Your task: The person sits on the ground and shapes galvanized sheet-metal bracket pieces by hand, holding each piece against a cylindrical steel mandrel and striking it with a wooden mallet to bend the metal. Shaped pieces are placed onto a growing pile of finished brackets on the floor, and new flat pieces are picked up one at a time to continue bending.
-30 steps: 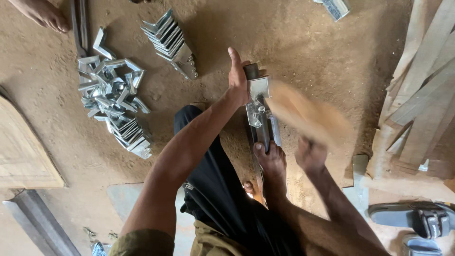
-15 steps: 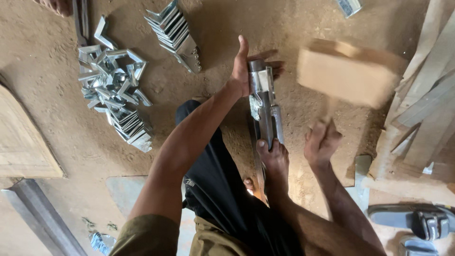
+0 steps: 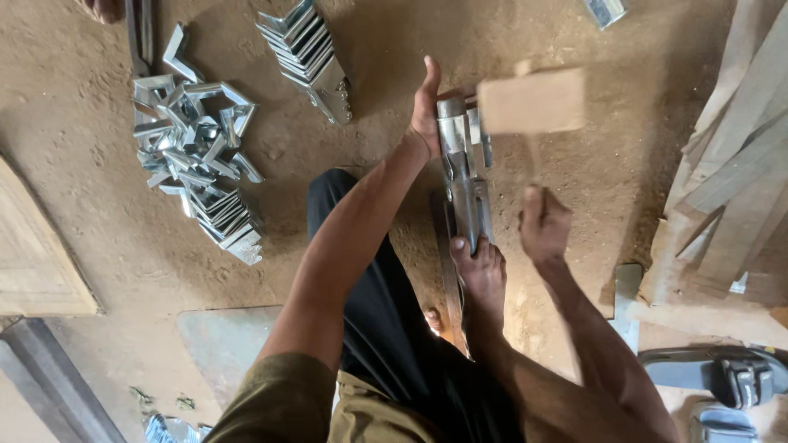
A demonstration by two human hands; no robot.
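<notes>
the metal bracket assembly (image 3: 465, 176) lies on the dirt floor (image 3: 98, 246), directly against the palm side of the left hand (image 3: 426, 107); its long axis runs away from the person, far end level with that hand, near end under the bare foot (image 3: 478, 271) that presses on it; the left hand is flat and open, fingers straight and together, braced against the far end of the assembly on its left side; the right hand (image 3: 544, 223) is closed around the handle of a wooden mallet (image 3: 532, 100), to the right of the assembly; the blurred mallet head hangs just right of the assembly's far end; well to the left of the left hand lie a loose pile of metal corner brackets (image 3: 193, 156) and a nested stack of brackets (image 3: 305, 49).
</notes>
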